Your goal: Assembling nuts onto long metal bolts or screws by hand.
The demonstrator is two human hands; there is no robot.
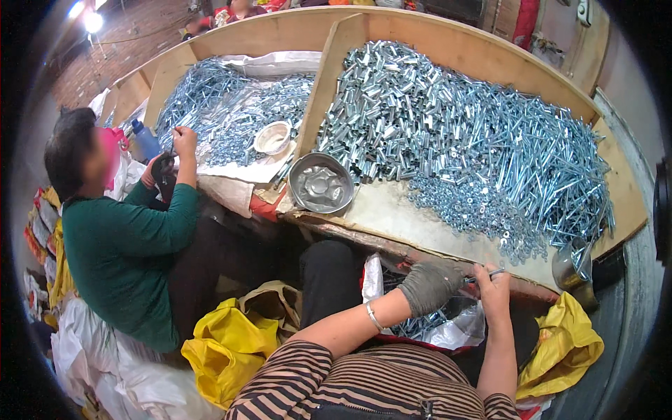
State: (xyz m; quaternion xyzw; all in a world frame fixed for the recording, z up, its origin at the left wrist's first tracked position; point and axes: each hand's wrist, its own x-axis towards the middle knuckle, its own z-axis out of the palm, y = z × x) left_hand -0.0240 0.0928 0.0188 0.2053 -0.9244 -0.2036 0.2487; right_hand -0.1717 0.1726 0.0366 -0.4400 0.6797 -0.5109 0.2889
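Observation:
My left hand, in a grey glove, is closed on one end of a thin metal bolt above my lap. Bare, my right hand pinches the same bolt nearer its other end. Both hands are close together just in front of the table's near edge. Below them a bag of loose bolts lies open, partly hidden by my left forearm. On the table ahead are a heap of small washers and nuts, a pile of metal sleeves and a pile of long bolts.
A round metal bowl stands by the wooden divider. At the right edge is a metal cup. Yellow sacks lie beside me. To the left, a person in a green top works at another compartment, with a white bowl.

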